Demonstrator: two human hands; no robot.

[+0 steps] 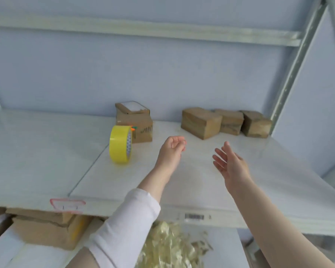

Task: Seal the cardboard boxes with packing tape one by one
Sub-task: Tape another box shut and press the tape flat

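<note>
White shelf boards (46,151) in a pale metal rack are carrying everything, and the yellow tape roll (120,147) is standing on edge on them. Right behind the roll, two stacked boxes (134,122) are sitting, the upper one tilted with a white patch on top. Well to the right of the roll, a row of three boxes (201,122) is waiting by the back wall.

Between the roll and that row, both hands are hovering above the board. The left hand (172,147) is curling its fingers loosely round nothing; the right hand (228,163) is spreading straight fingers, also empty.

They seem to be reaching for a box. Taking one with both hands and setting it beside the roll, flaps pressed flush, should be helping the tape lie flat.

Print on the roll's core and on the lower stacked box is blurring, possibly a logo. Below the roll, on the shelf's front edge, a red-bordered label (67,205) and a barcode sticker (194,217) are showing, neither readable.
</note>
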